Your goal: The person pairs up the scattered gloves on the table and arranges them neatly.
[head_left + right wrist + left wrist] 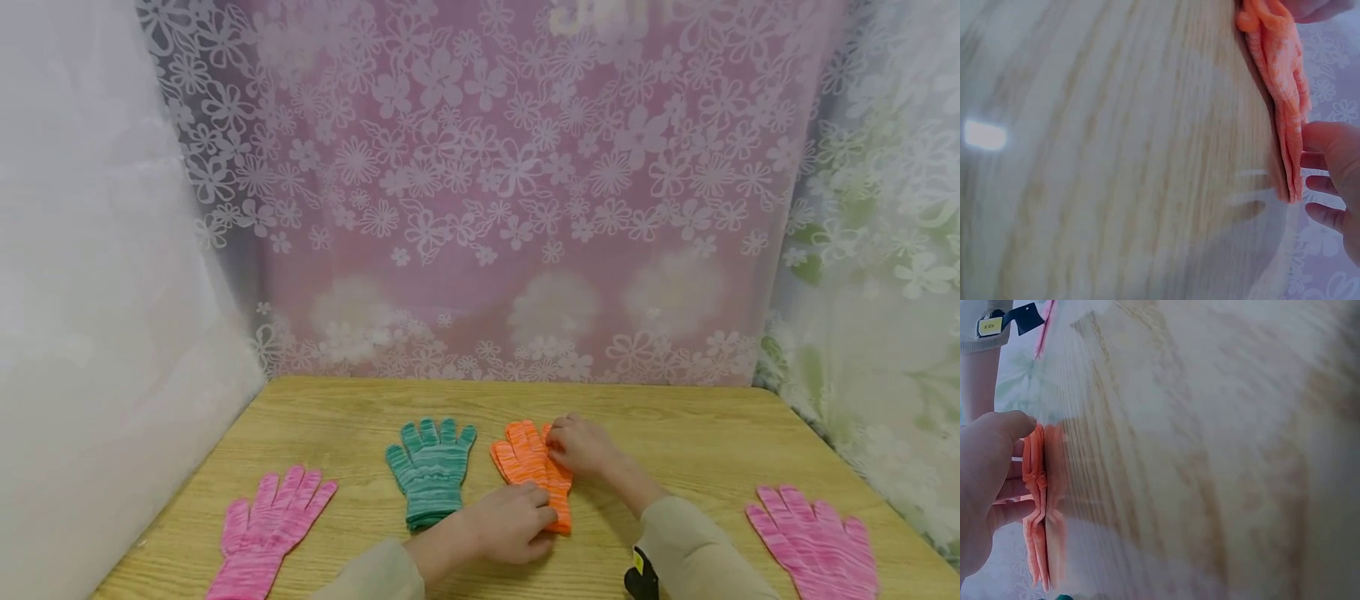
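A pair of orange knit gloves (528, 454) lies layered on the table, cuffs toward the near side. My left hand (513, 523) is at the cuff end, thumb at the edge and fingers over the fabric, pinching the cuffs (1034, 453). At the far end, my right hand (583, 446) touches the glove fingers (1291, 169) with its fingers loosely spread. To the left, a green striped glove (433, 471) lies flat with its fingers fanned away from me.
A pink glove (273, 525) lies at the table's left, another pink glove (817, 542) at the right. A black tag (641, 575) hangs near the right sleeve. Flowered curtains (487, 183) stand behind the wooden table (675, 425) and along both sides.
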Demonstrator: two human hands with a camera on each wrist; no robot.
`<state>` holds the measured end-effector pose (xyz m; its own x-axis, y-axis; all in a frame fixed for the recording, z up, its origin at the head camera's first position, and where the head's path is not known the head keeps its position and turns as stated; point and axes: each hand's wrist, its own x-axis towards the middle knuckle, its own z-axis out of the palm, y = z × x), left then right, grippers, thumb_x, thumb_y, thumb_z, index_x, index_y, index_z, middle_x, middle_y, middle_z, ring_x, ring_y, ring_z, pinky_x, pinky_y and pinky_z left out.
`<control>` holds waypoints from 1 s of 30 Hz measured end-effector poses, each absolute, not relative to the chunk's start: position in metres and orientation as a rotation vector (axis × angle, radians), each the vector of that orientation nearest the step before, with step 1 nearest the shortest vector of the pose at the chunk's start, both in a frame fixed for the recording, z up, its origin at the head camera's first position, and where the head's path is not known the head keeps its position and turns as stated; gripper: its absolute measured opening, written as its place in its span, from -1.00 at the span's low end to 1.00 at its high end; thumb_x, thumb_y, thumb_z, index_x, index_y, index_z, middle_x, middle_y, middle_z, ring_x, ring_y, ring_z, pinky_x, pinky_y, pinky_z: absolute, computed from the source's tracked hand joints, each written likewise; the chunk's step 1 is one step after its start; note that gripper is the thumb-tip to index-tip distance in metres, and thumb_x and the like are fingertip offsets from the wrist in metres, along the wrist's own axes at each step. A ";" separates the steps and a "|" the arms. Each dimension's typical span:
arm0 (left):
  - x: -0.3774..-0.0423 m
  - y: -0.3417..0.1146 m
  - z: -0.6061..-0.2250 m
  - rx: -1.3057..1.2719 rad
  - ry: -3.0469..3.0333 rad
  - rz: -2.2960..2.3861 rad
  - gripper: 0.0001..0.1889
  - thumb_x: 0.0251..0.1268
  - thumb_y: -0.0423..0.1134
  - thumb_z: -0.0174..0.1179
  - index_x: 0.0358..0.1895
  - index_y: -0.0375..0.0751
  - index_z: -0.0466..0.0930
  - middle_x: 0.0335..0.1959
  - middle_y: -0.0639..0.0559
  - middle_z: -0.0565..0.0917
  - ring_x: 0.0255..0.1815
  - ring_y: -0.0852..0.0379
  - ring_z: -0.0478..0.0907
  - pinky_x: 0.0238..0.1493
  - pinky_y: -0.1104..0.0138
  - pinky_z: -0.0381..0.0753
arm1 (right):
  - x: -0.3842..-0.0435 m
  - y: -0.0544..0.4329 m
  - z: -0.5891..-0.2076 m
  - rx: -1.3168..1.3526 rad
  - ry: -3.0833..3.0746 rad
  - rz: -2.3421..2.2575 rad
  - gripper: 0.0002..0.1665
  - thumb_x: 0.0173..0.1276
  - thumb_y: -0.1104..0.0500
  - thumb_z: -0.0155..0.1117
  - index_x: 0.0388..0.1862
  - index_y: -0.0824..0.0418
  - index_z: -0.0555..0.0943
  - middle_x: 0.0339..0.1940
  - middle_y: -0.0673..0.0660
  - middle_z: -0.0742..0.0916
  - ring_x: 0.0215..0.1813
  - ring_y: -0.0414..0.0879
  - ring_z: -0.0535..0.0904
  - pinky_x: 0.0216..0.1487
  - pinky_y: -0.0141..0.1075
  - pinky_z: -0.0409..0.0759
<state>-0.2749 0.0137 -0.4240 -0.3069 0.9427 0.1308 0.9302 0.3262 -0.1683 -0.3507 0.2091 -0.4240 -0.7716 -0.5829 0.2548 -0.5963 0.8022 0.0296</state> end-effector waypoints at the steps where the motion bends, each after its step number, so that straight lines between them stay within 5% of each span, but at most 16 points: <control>1: -0.275 0.013 -0.423 -1.710 -2.390 0.088 -0.81 0.34 -0.05 0.05 -0.19 -0.03 0.57 -0.37 0.21 0.45 -0.38 0.34 0.34 -0.30 0.56 0.31 | -0.350 0.210 -0.423 0.922 -2.742 0.081 -0.89 0.18 0.13 0.32 -0.35 0.14 0.66 -0.32 0.03 0.61 -0.23 -0.02 0.47 -0.20 -0.17 0.49; 8: -0.275 0.014 -0.412 -1.625 -2.532 -0.104 -0.84 0.32 -0.11 0.08 -0.23 -0.06 0.59 -0.44 0.24 0.48 -0.43 0.39 0.37 -0.36 0.58 0.33 | -0.339 0.215 -0.405 1.099 -2.705 0.140 -0.83 0.13 0.10 0.34 -0.33 0.15 0.66 -0.29 0.04 0.63 -0.20 -0.01 0.51 -0.19 -0.17 0.50; 17: -0.304 0.000 -0.390 -1.045 -2.732 -0.392 -0.87 0.28 -0.26 0.13 -0.34 -0.16 0.66 -0.51 0.11 0.61 -0.64 0.35 0.41 -0.60 0.52 0.36 | -0.308 0.218 -0.390 1.356 -2.777 0.177 -0.80 0.20 0.06 0.31 -0.23 0.11 0.68 -0.30 -0.08 0.65 -0.28 -0.25 0.53 -0.31 -0.37 0.51; 25: -0.329 -0.003 -0.391 -0.762 -2.871 -0.474 -0.73 0.26 -0.36 0.08 -0.63 -0.10 0.41 -0.76 0.14 0.20 -0.76 0.26 0.02 -0.69 0.43 0.06 | -0.293 0.213 -0.399 1.473 -2.667 0.003 -0.82 0.15 -0.01 0.32 -0.29 0.01 0.65 -0.31 -0.13 0.60 -0.27 -0.30 0.50 -0.21 -0.38 0.50; 30: -0.338 0.000 -0.399 -0.709 -2.892 -0.418 -0.65 0.20 -0.40 0.08 -0.70 -0.05 0.26 -0.78 0.13 0.10 -0.74 0.24 -0.01 -0.68 0.41 0.04 | -0.293 0.214 -0.404 1.477 -2.637 0.043 -0.82 0.13 0.03 0.35 -0.28 0.02 0.65 -0.30 -0.12 0.59 -0.27 -0.30 0.48 -0.22 -0.38 0.50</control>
<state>-0.3379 0.0003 -0.3988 -0.8803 0.4327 0.1944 0.4700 0.8509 0.2347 -0.2925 0.2141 -0.4036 -0.5170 -0.8478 0.1178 -0.8512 0.5238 0.0334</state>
